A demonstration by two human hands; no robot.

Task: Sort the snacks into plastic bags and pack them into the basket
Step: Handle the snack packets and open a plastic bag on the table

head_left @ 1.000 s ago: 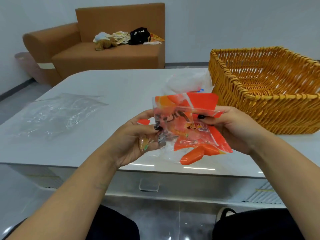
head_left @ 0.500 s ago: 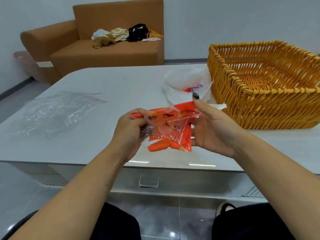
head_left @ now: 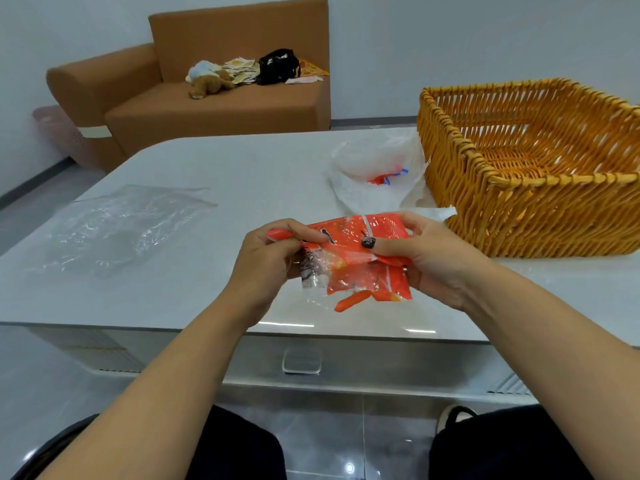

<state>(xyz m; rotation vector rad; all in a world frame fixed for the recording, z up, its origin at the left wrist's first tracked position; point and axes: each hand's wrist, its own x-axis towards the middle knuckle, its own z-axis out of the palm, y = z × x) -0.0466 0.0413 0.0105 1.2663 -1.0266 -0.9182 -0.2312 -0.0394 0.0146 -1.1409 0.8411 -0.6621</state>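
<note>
Both hands (head_left: 266, 261) (head_left: 436, 261) pinch a crumpled clear bag of orange snacks (head_left: 360, 268).

Living room of a home, as far as I can see

I'm seated at a low glossy white table (head_left: 214, 188); at 11 o'clock a brown sofa (head_left: 214, 109) stands against a plain pale wall, with a stuffed toy (head_left: 209, 85), loose papers (head_left: 242, 71) and a black bag (head_left: 278, 65) left on its seat, and a wicker basket (head_left: 540, 188) sits at 2 o'clock
</note>
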